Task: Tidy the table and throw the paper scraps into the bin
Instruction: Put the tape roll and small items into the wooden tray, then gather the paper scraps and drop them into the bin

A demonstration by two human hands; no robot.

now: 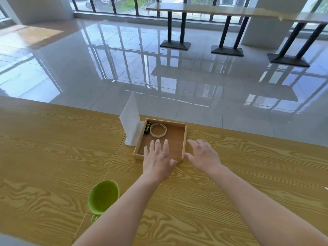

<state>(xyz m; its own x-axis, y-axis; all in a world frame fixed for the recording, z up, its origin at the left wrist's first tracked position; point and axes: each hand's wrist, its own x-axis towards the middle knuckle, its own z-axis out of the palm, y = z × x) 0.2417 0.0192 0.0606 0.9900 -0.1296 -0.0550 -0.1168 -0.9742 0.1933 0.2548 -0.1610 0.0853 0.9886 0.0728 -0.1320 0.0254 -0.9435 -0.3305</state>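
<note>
Hands, both empty: left hand (158, 162), fingers straight and spread, lies over the near rim of the tray (185, 139), fingertips above its floor; right hand (204, 157), fingers loosely spread, hovers just beside the tray's near right corner. Tabletop (53, 148), left to right: green bin (102, 197) at the near left beside the left forearm; upright white napkins (130, 119) in a stand just beside the tray's left wall; wooden tray holding a dark lighter (147, 128) and a tape ring (158, 130) in its far left corner.
</note>
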